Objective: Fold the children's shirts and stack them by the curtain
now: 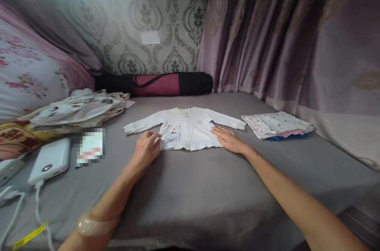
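Observation:
A small white long-sleeved top with a bear print lies spread flat on the grey bed sheet, sleeves out to both sides. My left hand rests at its lower left hem, fingers curled and pinching the edge of the cloth. At the lower right side of the top, my right hand lies flat with fingers stretched out, pressing on the fabric. A pale bangle sits on my left wrist.
Folded clothes are stacked to the right. A loose heap of garments lies at the left, with a white power bank and cable nearby. A rolled dark mat lies by the wall. Curtains hang on the right.

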{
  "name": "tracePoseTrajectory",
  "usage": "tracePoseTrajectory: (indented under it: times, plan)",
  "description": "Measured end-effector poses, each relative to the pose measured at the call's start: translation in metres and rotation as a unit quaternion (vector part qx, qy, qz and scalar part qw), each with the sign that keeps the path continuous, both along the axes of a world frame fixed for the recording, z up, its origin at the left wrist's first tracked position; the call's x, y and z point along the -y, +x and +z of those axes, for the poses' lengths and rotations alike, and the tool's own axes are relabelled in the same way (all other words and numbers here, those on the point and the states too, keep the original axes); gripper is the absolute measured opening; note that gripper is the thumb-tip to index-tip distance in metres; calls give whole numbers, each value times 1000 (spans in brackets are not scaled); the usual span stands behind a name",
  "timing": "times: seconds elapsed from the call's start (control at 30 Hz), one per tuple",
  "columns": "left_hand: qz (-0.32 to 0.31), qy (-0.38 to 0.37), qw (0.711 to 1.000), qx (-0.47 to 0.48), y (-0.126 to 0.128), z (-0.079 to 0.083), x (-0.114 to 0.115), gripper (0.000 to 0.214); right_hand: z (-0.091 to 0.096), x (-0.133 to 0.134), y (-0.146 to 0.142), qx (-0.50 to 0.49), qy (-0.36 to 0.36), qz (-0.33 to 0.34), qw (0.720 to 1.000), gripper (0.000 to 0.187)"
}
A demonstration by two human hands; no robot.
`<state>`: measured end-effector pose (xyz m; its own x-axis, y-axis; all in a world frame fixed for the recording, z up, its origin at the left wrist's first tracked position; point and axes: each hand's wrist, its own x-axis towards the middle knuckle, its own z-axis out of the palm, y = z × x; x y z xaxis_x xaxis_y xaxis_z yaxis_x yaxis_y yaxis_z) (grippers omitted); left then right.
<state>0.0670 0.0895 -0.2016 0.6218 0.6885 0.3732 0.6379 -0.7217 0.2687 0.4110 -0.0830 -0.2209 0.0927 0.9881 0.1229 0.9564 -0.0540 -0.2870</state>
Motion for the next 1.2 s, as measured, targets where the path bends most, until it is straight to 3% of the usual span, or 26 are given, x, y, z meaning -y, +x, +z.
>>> tracePoseTrajectory:
  times: [0.13, 0.27, 0.63, 0.77, 0.9, 1.07, 1.2]
  plan:
    - [-87, 12, 995, -36, 5, -1, 4, 33, 0, -1, 1, 6, -9, 0, 1000, 50]
    - [-131, -18, 989, -68, 5, 6, 12, 34, -1, -2, 1, 8, -7, -4, 1000, 51]
    - [-115, -15, 973, -198, 4, 29, 30, 37, 6, -4, 4, -41, -6, 9, 999, 49]
    - [-120, -3, 975, -188, 0, 26, 27, 35, 16, -4, 5, -88, -12, 24, 996, 49]
    - [-135, -5, 983, -127, 4, 27, 28, 31, 38, -7, -26, -51, 63, -15, 997, 41]
    - [-264, -41, 962, -54, 28, 33, 38, 28, 63, -16, -79, -77, 44, 151, 985, 26]
    - [-279, -69, 956, -57, 49, 32, 45, 28, 62, -22, -86, -111, -25, 174, 978, 26]
